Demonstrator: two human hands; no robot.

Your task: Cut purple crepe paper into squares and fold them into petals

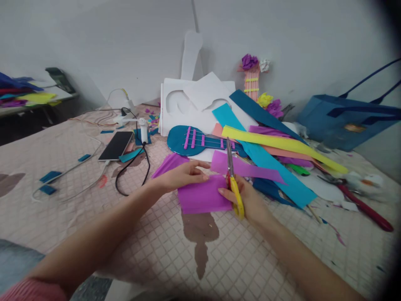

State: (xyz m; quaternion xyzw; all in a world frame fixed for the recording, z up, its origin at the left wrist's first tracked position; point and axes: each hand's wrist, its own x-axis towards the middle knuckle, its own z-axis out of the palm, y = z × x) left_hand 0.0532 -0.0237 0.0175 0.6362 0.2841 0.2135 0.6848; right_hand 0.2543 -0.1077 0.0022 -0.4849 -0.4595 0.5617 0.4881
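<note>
My left hand [179, 175] pinches the upper left edge of a folded purple crepe paper sheet [202, 198] held just above the bed cover. My right hand [249, 200] grips yellow-handled scissors [233, 182], blades pointing away from me along the sheet's right edge. A longer purple strip [247, 168] runs off to the right past the blades. Just behind lies a teal paper guitar [196, 141] with purple strips across it.
Long teal, yellow and pink paper strips [275, 144] pile at right, white foam boards [194, 104] stand behind. A phone [116, 145], cables and a small white fan [143, 129] lie left. A blue bag [347, 121] sits far right, a red tool [366, 208] near it.
</note>
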